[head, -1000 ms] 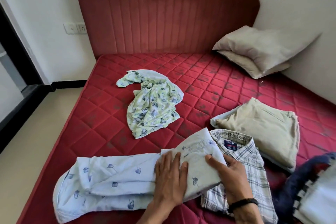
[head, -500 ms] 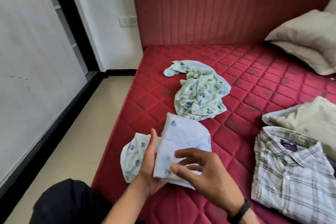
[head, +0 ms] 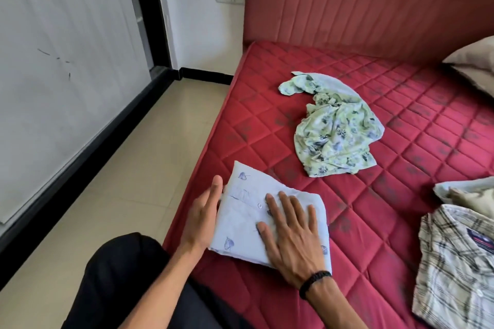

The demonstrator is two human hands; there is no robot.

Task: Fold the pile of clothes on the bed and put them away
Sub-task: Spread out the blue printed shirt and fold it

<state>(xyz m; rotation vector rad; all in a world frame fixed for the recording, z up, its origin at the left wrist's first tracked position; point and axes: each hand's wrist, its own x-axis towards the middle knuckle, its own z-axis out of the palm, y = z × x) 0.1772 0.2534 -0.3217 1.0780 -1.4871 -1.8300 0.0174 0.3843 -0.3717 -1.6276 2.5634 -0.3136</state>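
Mid-task, by the look of it. Pale blue leaf-print cotton shirt (head: pixel 270 218) folded into a compact rectangle at near edge of red quilted mattress (head: pixel 401 147). Right hand (head: pixel 290 238) flat on top, fingers straight and spread, pressing, not gripping. Left hand (head: pixel 204 218) open against shirt's left edge, fingers straight. Cream plaid button shirt (head: pixel 454 270) folded at right; beige folded garment (head: pixel 473 195) just behind it. Left to fold: crumpled green floral thin fabric garment (head: pixel 336 133), mid-mattress, well apart from hands. Nothing put away yet, judging by the layout. Mattress diamond-stitched, padded ribbed headboard (head: pixel 374 0) behind.
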